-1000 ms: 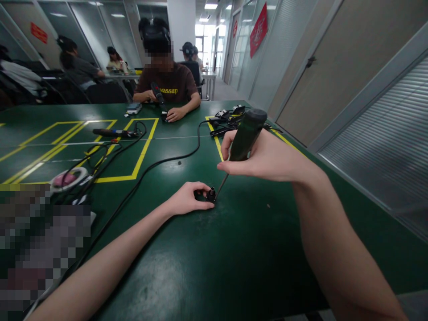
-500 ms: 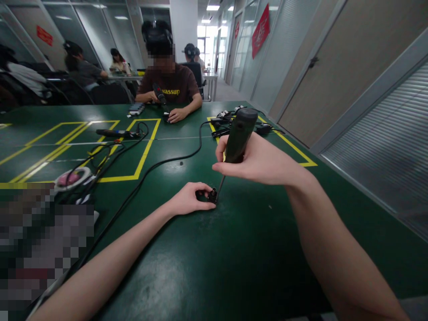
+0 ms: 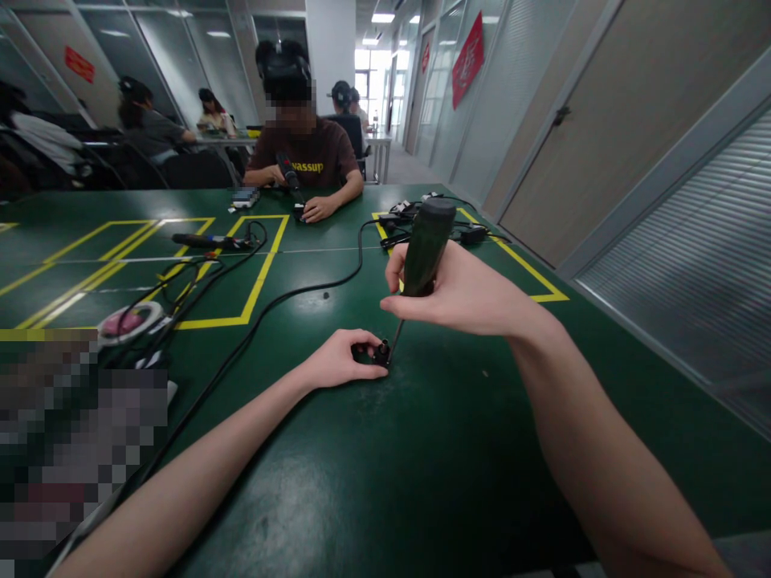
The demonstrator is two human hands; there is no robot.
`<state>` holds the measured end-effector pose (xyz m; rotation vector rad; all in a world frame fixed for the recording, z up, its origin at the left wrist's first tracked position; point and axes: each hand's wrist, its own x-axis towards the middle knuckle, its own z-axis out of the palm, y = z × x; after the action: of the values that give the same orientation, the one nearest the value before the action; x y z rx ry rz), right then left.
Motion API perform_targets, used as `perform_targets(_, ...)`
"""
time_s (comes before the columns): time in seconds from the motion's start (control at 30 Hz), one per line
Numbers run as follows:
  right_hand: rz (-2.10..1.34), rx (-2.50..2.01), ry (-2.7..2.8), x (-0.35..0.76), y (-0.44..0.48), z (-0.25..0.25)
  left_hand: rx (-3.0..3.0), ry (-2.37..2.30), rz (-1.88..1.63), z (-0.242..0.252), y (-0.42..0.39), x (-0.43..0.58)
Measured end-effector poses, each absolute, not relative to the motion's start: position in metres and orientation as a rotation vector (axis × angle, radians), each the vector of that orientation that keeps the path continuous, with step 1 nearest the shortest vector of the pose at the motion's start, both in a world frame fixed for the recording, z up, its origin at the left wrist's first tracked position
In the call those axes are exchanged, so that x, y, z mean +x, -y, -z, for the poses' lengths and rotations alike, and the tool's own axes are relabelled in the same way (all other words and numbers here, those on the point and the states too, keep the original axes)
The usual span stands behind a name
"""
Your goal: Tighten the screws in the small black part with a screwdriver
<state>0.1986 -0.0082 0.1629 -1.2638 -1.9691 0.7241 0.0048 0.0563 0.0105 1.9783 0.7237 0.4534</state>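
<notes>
Low on the green table, my left hand point(image 3: 343, 358) pinches a small black part point(image 3: 381, 353) with a short round post on top; its exact kind is too small to make out. My right hand point(image 3: 461, 291) is wrapped round the dark handle of a screwdriver point(image 3: 429, 245), held tilted with the handle up and to the right. Its thin shaft runs down to the right edge of the black part, and the tip appears to touch it there. The fingers of my left hand partly cover the part.
A black cable point(image 3: 289, 295) crosses the table point(image 3: 337, 482) left of my hands. Another black tool point(image 3: 208, 240) lies inside yellow tape, near a white tape roll point(image 3: 131, 323). Adapters and cables point(image 3: 401, 221) lie beyond my right hand. Across the table, a person point(image 3: 304, 160) holds a similar tool.
The screwdriver handle and my right hand have shifted slightly left, leaving the screwdriver a little more upright. My left hand and the black part stay in place.
</notes>
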Motion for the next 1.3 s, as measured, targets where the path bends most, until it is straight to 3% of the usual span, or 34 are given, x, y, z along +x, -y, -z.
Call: perform_targets(1.3, -0.643, -1.306, 1.897, 0.1954, 0.0082, -0.1623, 1.971, -0.767, -0.467, -0.0118, -0.0555, 0.0054)
